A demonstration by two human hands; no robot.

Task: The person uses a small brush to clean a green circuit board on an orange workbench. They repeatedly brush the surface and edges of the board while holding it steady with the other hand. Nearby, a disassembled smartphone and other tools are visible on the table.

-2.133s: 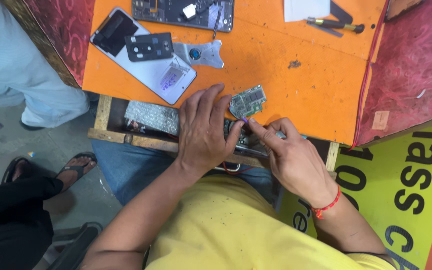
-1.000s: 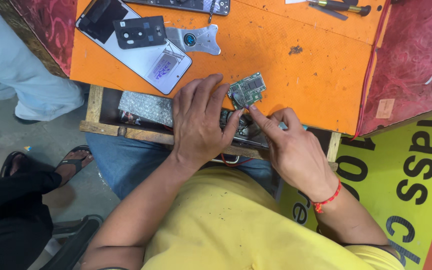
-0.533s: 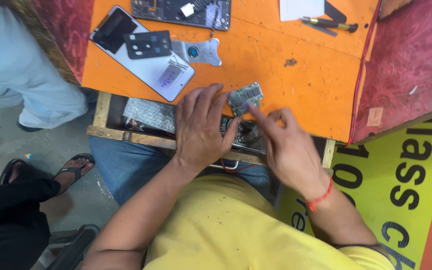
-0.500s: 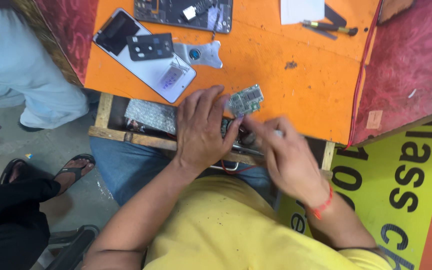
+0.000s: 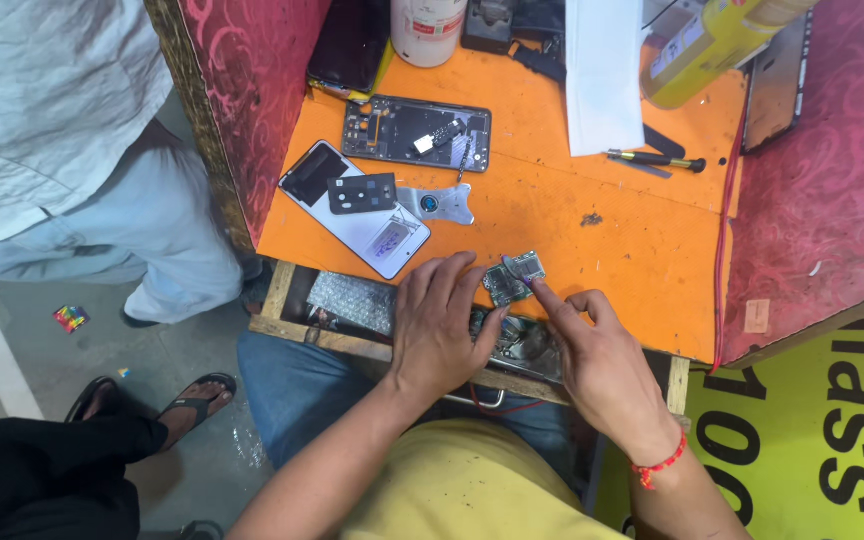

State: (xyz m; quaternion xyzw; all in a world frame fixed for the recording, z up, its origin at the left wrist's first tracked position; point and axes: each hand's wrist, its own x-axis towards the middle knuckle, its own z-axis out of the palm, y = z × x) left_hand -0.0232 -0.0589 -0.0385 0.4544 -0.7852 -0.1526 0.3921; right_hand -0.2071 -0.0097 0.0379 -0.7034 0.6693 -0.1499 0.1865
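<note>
Nearest: yellow shirt (image 5: 452,490), blue jeans (image 5: 302,390), person seated at the surface.

Left hand (image 5: 437,325): palm down, fingers spread and released, lying over the open drawer (image 5: 352,305) at the near edge of the orange surface (image 5: 612,260); fingertips reach up to the small circuit board (image 5: 513,277). Holds nothing.

Right hand (image 5: 602,365): red thread on wrist. Index finger stretched out, tip touching the board's right-hand edge; other fingers curled in loosely. Pressing or gripping, can't tell.

Circuit board: small, greenish w/ metal shields, lying flat on the surface at its near edge, between the two hands, just above the drawer.

Drawer: wooden frame, bubble-wrap pouch (image 5: 352,300) at left, jumble of small parts under the hands.

Mid surface: white phone (image 5: 357,210) lying flat, dark camera cover plate (image 5: 362,193) on top of it; metal opening pick (image 5: 437,204) just beside it to the right. Behind these, opened phone frame (image 5: 417,132), insides showing.

Right of centre: screwdriver (image 5: 657,160) w/ black handle, white paper sheet (image 5: 602,75) behind it.

Far edge: white container (image 5: 429,28), yellow bottle (image 5: 702,50), dark phone (image 5: 350,45) leaning at left wall, another dark slab at right wall.

Floor, left: another person in pale clothes (image 5: 62,130) standing; a sandalled foot (image 5: 187,400) and black trouser leg lower left.
</note>
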